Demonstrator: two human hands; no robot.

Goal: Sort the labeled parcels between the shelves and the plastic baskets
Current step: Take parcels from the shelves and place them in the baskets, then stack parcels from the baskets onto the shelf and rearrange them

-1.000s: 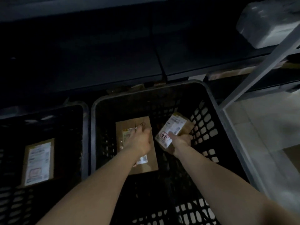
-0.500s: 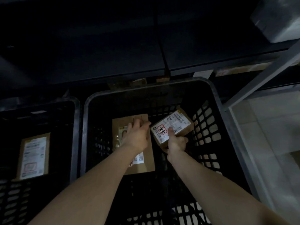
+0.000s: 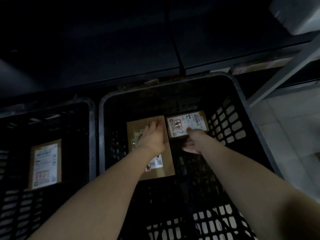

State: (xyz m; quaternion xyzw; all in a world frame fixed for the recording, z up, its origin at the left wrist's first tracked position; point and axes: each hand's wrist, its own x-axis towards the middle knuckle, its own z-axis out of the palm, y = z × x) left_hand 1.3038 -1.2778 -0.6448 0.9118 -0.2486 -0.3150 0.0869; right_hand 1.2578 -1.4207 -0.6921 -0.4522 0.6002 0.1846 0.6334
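Small labelled box (image 3: 187, 124) — right hand (image 3: 192, 142) pinches near edge; left hand (image 3: 152, 137) rests open on flat parcel (image 3: 167, 163) beside. Risk: end beyond grip sags, slips.

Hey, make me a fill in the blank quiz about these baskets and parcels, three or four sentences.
The right basket holds ___ parcels.
The right hand pinches the small box with its ___ on top.
The left hand rests on the flat cardboard parcel, which lies to the ___ of the small box.
The left basket holds ___ labelled parcel.
Missing words: two; thumb; left; one.
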